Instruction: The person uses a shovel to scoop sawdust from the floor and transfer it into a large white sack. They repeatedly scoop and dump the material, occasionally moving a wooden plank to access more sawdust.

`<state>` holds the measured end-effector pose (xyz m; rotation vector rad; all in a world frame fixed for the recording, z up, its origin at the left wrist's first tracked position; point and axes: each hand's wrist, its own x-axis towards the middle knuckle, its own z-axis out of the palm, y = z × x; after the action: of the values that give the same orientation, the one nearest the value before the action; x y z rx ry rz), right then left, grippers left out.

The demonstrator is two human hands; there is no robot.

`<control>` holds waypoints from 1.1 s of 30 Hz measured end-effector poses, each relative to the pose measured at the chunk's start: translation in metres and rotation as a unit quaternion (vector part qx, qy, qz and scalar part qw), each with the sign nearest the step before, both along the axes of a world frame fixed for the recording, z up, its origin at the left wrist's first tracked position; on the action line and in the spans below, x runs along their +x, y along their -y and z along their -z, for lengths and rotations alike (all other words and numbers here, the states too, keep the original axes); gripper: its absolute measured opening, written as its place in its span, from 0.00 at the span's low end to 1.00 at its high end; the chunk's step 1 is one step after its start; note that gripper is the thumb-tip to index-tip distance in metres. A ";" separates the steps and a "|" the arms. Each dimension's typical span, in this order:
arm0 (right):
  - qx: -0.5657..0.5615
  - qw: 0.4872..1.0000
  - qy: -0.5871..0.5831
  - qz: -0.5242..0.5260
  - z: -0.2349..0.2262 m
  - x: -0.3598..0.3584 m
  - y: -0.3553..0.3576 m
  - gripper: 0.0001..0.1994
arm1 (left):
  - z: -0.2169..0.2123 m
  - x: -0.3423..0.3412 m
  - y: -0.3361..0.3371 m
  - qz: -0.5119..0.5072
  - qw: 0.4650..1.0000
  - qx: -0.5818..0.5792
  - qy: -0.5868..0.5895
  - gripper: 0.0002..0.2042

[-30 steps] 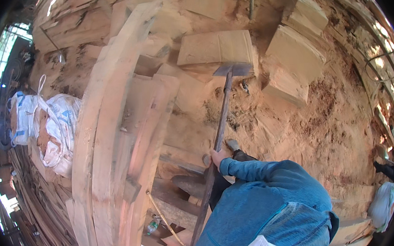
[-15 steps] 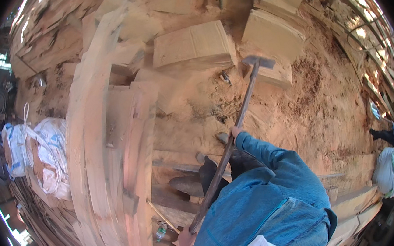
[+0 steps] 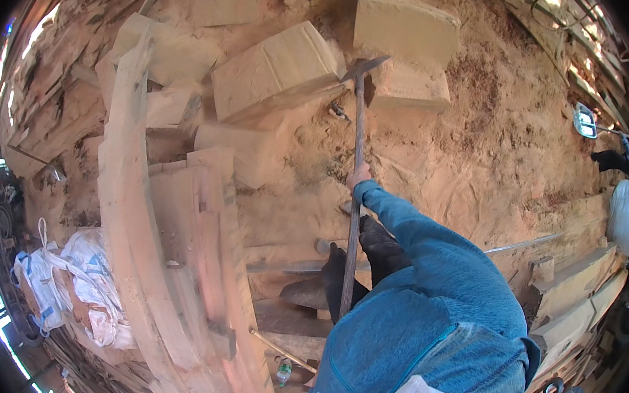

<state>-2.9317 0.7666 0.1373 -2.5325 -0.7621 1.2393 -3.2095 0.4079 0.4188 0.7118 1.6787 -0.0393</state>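
Note:
My right hand [image 3: 358,177] is closed round the wooden handle of a long-handled hoe [image 3: 357,133]. The handle slants up from my body, and its flat metal head [image 3: 365,68] lies between two sawn wood blocks. One tilted block [image 3: 274,73] is to the left of the head; a lower block [image 3: 408,88] is just to its right. Behind that, a larger block [image 3: 406,25] sits in the sawdust. My left hand is out of sight, and the handle's near end disappears behind my blue jacket [image 3: 409,338].
Long timber beams [image 3: 133,212] run along my left. White sacks [image 3: 90,283] stand beyond them, another sack [image 3: 628,218] at the far right. A green-tinted bottle [image 3: 283,371] and a thin stick [image 3: 283,349] are low by the beams. Part of another person [image 3: 618,160] shows at the right edge.
The hoe head has shifted left off the right-hand blocks and turned, and the handle is steeper. My right hand moved up and slightly left. My left hand, on the handle before, has gone from sight.

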 end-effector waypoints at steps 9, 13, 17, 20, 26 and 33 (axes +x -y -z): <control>-0.049 0.997 -0.059 -0.023 0.084 -0.114 0.162 0.14 | -0.077 -0.045 0.082 0.032 0.987 -0.094 -0.123 0.16; -0.164 0.851 -0.452 0.213 0.055 -0.131 0.195 0.08 | -0.093 -0.068 0.090 0.073 0.977 -0.103 -0.174 0.16; -0.198 0.770 -0.494 0.353 0.017 -0.135 0.193 0.04 | -0.093 -0.099 0.074 0.156 0.958 -0.077 -0.228 0.16; -0.152 0.793 -0.446 0.386 0.009 -0.124 0.188 0.04 | -0.088 -0.119 0.051 0.233 0.936 -0.042 -0.259 0.16; -0.082 0.725 -0.482 0.485 0.020 -0.063 0.168 0.09 | -0.075 -0.119 -0.042 0.386 0.866 0.074 -0.310 0.16; -0.113 0.735 -0.451 0.493 0.056 -0.016 0.117 0.07 | -0.105 -0.037 -0.115 0.461 0.828 0.095 -0.304 0.21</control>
<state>-2.9482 0.6493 0.0815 -1.5427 0.8757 1.7806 -3.2466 0.5233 0.5234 1.7545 1.7660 -0.8742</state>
